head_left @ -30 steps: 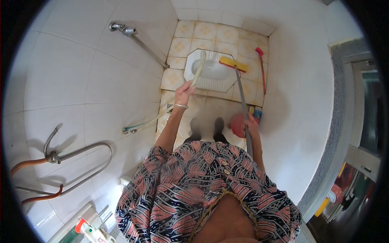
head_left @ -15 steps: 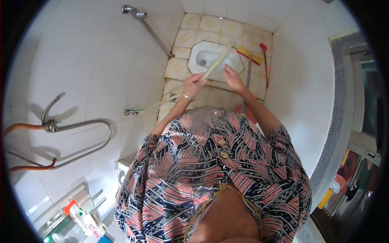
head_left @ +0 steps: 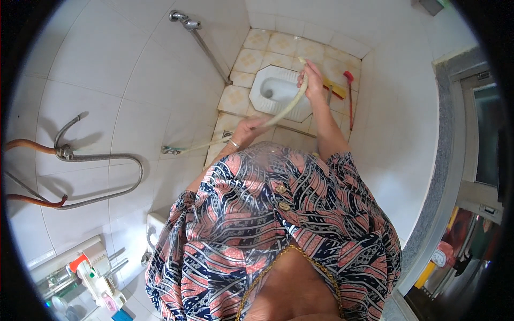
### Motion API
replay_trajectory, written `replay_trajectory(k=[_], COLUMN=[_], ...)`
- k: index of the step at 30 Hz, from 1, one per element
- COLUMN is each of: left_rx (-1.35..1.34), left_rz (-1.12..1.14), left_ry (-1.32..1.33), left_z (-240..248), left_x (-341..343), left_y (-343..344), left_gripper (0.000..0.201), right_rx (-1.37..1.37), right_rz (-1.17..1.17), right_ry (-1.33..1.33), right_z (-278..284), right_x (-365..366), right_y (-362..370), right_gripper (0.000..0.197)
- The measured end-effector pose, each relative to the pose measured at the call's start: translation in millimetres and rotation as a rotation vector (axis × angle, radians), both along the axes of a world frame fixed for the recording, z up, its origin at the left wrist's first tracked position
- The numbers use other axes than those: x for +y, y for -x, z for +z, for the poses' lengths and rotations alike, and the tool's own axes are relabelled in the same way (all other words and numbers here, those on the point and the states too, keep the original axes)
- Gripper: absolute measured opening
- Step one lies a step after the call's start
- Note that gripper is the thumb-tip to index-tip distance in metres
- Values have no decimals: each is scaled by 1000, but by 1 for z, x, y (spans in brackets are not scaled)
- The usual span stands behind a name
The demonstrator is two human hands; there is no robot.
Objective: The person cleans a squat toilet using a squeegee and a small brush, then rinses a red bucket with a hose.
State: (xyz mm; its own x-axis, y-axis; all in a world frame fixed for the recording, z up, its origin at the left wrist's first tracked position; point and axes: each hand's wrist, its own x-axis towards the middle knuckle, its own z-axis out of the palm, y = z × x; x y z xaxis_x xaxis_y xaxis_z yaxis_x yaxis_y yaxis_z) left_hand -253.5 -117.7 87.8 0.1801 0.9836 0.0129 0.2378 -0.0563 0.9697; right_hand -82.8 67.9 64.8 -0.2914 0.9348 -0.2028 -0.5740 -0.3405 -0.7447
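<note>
A pale yellow hose [head_left: 286, 109] runs from a small wall tap [head_left: 170, 150] on the left, through both my hands, and bends up to its free end. My right hand [head_left: 312, 83] is closed around it close to that end, over the right side of the white squat toilet [head_left: 261, 91]. My left hand [head_left: 249, 130], a bracelet at its wrist, is closed on the hose lower down, near the toilet's front left; it is slightly blurred. Partly behind my right hand lies the yellow head of a broom [head_left: 334, 89].
A red long-handled brush [head_left: 349, 91] leans at the right wall. A metal flush pipe [head_left: 210, 53] runs down the left wall to the floor. Nearer on that wall are a valve with hoses [head_left: 65, 153] and a shelf of toiletries [head_left: 88, 270]. A doorway [head_left: 455, 160] opens at the right.
My right hand, open beside the hose before, has moved up and taken hold of it near its free end. The hose now curves between my hands. The view has shifted slightly.
</note>
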Motion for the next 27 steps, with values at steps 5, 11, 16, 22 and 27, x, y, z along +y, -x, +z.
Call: replay_trajectory(k=[5, 11, 16, 22, 27], left_rx=[-53, 38, -63, -82, 18], left_rz=[-4, 46, 46, 132, 128], left_ry=[27, 35, 54, 162, 103], left_z=[-8, -5, -12, -21, -24], left_x=[-4, -5, -14, -19, -23], left_y=[-4, -3, 1, 7, 7], left_gripper=[26, 22, 23, 23, 22], right_rx=[24, 83, -121, -201, -199], right_rz=[26, -55, -149, -162, -180], right_ry=[25, 2, 99, 189, 158], right_z=[13, 18, 26, -2, -5], right_x=[-8, 2, -6, -4, -10], right_y=[-10, -30, -16, -17, -16], right_gripper=[45, 39, 19, 10, 11])
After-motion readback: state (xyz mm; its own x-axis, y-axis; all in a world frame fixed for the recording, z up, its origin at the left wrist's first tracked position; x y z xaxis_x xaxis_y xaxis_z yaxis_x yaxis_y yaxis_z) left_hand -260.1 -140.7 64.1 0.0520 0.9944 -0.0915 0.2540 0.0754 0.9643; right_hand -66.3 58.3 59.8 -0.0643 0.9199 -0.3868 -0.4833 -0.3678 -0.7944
